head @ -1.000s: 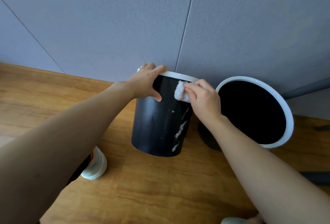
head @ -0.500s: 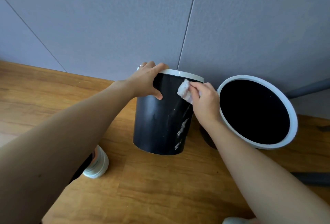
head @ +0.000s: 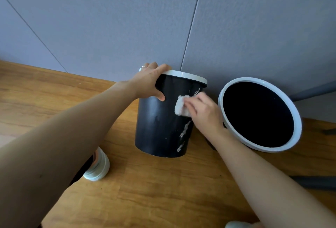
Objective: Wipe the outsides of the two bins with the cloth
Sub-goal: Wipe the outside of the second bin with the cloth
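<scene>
White smears still mark the first bin, so the wiping looks barely under way.

Wooden floor (head: 163,191) lies nearest; on it the near black bin (head: 160,127) stands upright, the left hand (head: 151,82) clamped over its white rim, the right hand (head: 203,111) pressing the cloth (head: 181,107) to its upper side. Streaks run below the cloth toward the base. Just beside it, against the grey wall (head: 254,28), the second bin (head: 294,127) tilts mouth-forward, seemingly not yet wiped.

Wooden floor (head: 163,191) under two bins (head: 160,127), shoe (head: 98,169).
</scene>
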The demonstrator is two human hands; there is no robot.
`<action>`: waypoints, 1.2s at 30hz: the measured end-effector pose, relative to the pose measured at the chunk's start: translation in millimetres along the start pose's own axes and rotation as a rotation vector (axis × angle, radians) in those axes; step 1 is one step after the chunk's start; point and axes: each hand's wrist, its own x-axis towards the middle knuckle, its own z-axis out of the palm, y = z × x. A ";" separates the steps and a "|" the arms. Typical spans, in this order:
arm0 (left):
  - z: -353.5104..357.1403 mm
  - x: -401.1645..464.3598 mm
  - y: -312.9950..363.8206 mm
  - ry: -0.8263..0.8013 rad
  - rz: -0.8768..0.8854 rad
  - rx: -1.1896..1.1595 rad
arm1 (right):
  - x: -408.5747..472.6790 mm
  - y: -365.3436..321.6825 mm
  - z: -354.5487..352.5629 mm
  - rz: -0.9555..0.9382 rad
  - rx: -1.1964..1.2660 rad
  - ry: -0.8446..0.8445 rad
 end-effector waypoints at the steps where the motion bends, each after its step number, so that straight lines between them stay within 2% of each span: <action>1: 0.1 -0.6 -0.3 0.001 -0.001 0.003 | 6.6 -0.3 -0.7 0.049 -0.009 0.034; 4: 0.5 -0.2 1.0 -0.001 -0.001 0.010 | -0.7 -5.4 2.9 0.009 -0.006 0.012; 10: 1.3 1.2 3.0 -0.006 0.029 0.022 | -87.2 -26.3 24.9 -0.238 0.048 -0.320; 13: 0.9 1.3 5.0 -0.013 0.031 0.027 | -79.9 -24.6 30.5 -0.273 0.011 -0.289; 18: 0.6 -0.4 4.9 -0.008 -0.005 0.035 | -41.9 -18.0 22.6 0.000 0.021 -0.030; 20: 0.0 -0.7 5.8 -0.010 -0.004 0.030 | -47.7 -22.6 24.9 -0.026 0.023 -0.083; 23: -0.5 -0.2 7.9 -0.019 0.004 0.038 | -78.6 -31.7 30.7 -0.189 0.007 -0.284; 25: -0.9 0.4 10.5 -0.026 0.012 0.037 | -92.8 -32.7 33.0 -0.232 0.030 -0.335; 33: -5.3 3.8 8.8 -0.053 -0.057 -0.034 | -83.3 -12.4 22.5 -0.113 0.118 -0.210; 36: -3.7 2.1 6.0 -0.049 -0.069 -0.095 | -86.5 -6.7 19.1 -0.076 0.149 -0.262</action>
